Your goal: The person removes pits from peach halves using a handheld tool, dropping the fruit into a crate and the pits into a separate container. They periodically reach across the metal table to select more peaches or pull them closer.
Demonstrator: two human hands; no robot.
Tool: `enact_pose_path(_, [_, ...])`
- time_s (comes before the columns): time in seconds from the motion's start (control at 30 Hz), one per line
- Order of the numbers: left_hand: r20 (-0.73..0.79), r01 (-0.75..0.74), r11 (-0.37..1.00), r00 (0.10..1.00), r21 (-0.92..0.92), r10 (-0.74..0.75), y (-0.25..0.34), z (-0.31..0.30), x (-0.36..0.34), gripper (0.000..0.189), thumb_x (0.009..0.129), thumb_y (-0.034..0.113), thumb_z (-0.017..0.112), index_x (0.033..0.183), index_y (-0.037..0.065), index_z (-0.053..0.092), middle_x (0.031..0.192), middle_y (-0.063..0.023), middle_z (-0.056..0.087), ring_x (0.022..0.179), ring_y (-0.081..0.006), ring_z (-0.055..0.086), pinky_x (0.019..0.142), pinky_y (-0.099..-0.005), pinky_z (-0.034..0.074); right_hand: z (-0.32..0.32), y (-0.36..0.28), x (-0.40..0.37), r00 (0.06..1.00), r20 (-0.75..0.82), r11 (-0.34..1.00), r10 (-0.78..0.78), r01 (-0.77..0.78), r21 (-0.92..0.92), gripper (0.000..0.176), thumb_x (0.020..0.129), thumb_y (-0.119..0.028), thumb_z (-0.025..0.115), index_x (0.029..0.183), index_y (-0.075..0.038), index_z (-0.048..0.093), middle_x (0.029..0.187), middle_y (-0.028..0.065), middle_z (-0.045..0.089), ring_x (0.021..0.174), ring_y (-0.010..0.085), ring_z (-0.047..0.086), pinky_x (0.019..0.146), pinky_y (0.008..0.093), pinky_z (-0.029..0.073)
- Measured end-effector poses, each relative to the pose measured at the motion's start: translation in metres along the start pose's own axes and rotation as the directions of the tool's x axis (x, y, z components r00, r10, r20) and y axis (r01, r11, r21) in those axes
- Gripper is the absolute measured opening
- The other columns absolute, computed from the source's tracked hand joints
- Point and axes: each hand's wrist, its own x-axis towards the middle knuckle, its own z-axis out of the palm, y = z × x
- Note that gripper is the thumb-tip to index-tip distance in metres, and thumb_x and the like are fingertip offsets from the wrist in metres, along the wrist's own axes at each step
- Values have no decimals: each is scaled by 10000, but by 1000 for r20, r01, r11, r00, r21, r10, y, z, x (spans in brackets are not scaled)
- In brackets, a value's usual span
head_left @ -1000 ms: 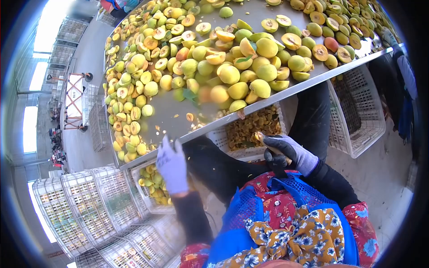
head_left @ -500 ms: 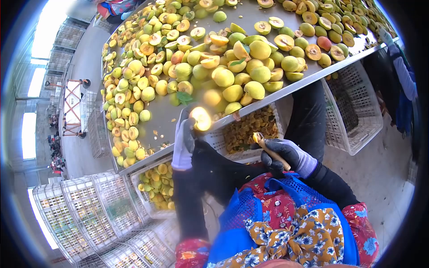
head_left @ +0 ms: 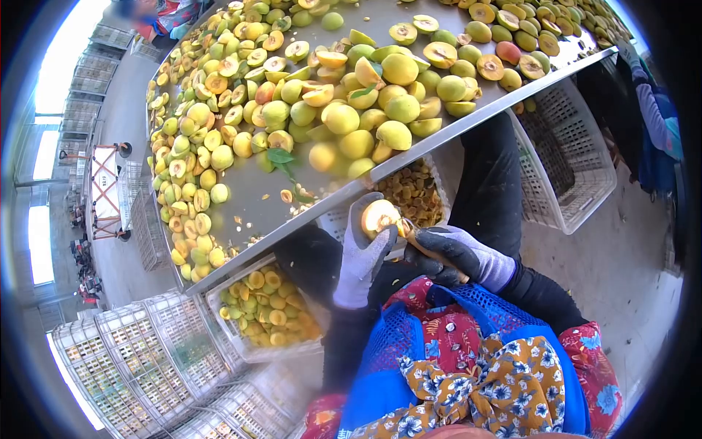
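Observation:
My left hand (head_left: pixel 362 252), in a grey and lilac glove, holds a peach half (head_left: pixel 380 216) with its cut face up. My right hand (head_left: pixel 457 254), gloved alike, is closed round a wooden-handled tool (head_left: pixel 439 257). The tool's tip meets the right edge of the peach half; its exact shape is hard to make out. Both hands are close together in front of the table edge. Beneath them stands a crate (head_left: pixel 441 197) holding brownish fruit scraps (head_left: pixel 413 192). Many whole-looking and halved peaches (head_left: pixel 340 118) cover the metal table (head_left: pixel 252 192) ahead.
A crate of peach halves (head_left: pixel 267 307) stands at the lower left, beside stacked white crates (head_left: pixel 146 340). Another white crate (head_left: pixel 585 175) is tilted at the right. A co-worker's gloved arm (head_left: pixel 647 99) reaches the table's right end. A wheeled cart (head_left: pixel 106 192) stands at far left.
My left hand has come back from the table edge with the peach half, toward my right hand. The tool's tip now meets the fruit. The view has shifted slightly.

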Motion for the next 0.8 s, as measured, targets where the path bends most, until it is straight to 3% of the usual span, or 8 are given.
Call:
enact_pose_path(0.1, [-37, -59, 995, 997, 79, 62, -9, 1, -3, 533, 852, 38, 687, 1323, 37, 438, 1120, -86, 580, 1008, -167, 587, 911, -296, 498, 0, 5, 6, 987, -122, 935, -100, 52, -352, 387, 999, -418, 511, 989, -41, 600, 625, -17, 506, 419, 50, 437, 377, 202, 328])
enact_pose_path(0.43, [28, 106, 966, 994, -237, -102, -9, 8, -15, 507, 831, 82, 696, 1289, 40, 482, 1108, -96, 593, 1006, -179, 609, 869, -283, 525, -3, 3, 3, 994, -113, 943, -8, -30, -330, 343, 1001, -383, 511, 971, -50, 583, 623, -19, 490, 429, 60, 443, 392, 214, 336])
enact_pose_path(0.5, [-16, 31, 997, 999, -64, -32, -29, 5, -10, 506, 832, 81, 691, 1291, 43, 481, 1109, -96, 592, 1004, -181, 609, 865, -284, 526, -3, -4, 0, 992, -121, 911, 27, -74, -406, 296, 1007, -334, 511, 1006, -46, 579, 668, -9, 521, 494, 62, 493, 434, 216, 371])
enact_pose_path(0.57, [-14, 80, 996, 997, 44, -80, -25, 10, -8, 509, 832, 74, 689, 1295, 50, 481, 1122, -92, 587, 998, -182, 609, 865, -281, 527, -10, 17, 8, 986, 63, 799, -152, 160, -580, 222, 1013, -250, 497, 1059, -44, 565, 805, -10, 558, 700, 49, 536, 561, 206, 408])
enact_pose_path(0.67, [-70, 85, 986, 993, -141, -96, -17, 14, -8, 525, 829, 58, 679, 1309, 51, 467, 1135, -79, 578, 1012, -184, 606, 874, -281, 527, -10, 21, 9, 949, 47, 699, -311, 262, -665, 226, 1017, -240, 477, 1081, -37, 555, 827, 38, 553, 726, 105, 523, 595, 263, 435])
enact_pose_path(0.73, [-9, 106, 920, 993, -377, -119, -2, 11, -16, 535, 851, 100, 687, 1324, 45, 443, 1199, -127, 559, 1066, -259, 606, 904, -355, 543, -3, 8, -1, 966, -173, 811, -192, 56, -583, 223, 1015, -227, 469, 1078, -28, 549, 800, 72, 558, 690, 176, 538, 601, 316, 457])
enact_pose_path(0.77, [-16, 115, 850, 990, -514, -143, -10, 5, -16, 537, 862, 124, 685, 1331, 47, 436, 1216, -145, 552, 1077, -285, 605, 910, -384, 548, 6, -1, -5, 952, -243, 810, -186, 9, -586, 213, 1004, -203, 464, 1057, -12, 544, 740, 133, 563, 627, 323, 556, 603, 399, 473])
enact_pose_path(0.8, [-19, 118, 761, 985, -639, -169, -22, -3, -14, 540, 873, 148, 684, 1339, 48, 428, 1233, -163, 546, 1088, -311, 604, 916, -413, 552, 2, 1, -4, 910, -110, 578, -401, 158, -801, 213, 999, -202, 470, 1056, -9, 540, 720, 136, 560, 610, 345, 554, 598, 410, 472])
